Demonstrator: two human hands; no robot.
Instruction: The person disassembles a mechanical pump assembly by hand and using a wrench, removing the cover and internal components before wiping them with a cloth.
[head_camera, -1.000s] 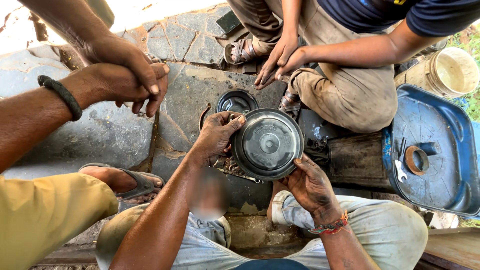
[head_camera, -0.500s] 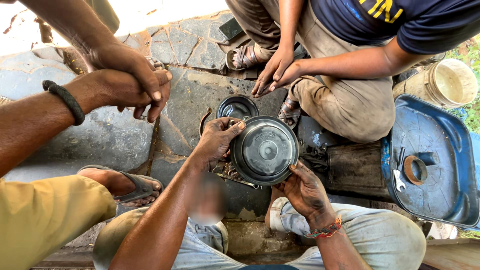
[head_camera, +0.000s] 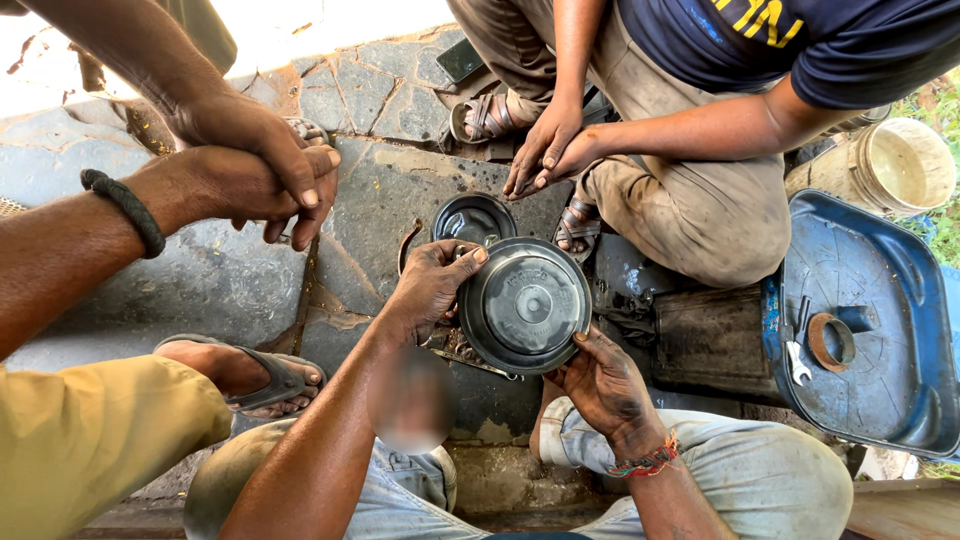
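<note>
The left hand (head_camera: 428, 288) curls its fingers over the left rim of a round dark metal cover (head_camera: 524, 304), thumb lying on its face; the right hand (head_camera: 605, 385), grimy and half closed, cups the cover's lower right edge from beneath, so both hands grip the one piece, held face-up between the person's knees. Just behind the cover, touching or nearly touching its upper left edge, sits a smaller dark round housing (head_camera: 473, 217) on the stone floor (head_camera: 200, 270); greasy metal parts (head_camera: 465, 350) show under the cover, too hidden to tell apart. Opposite, a crouching person's hands (head_camera: 545, 150) hang joined above sandalled feet; to the left, another person's clasped hands (head_camera: 255, 165) hover, one wrist wearing a dark band (head_camera: 125, 210). Well to the right lies a blue plastic tray (head_camera: 900, 400) holding a rusty ring (head_camera: 830, 342) and a spanner (head_camera: 797, 365); beyond it stands a pale bucket (head_camera: 905, 165).
</note>
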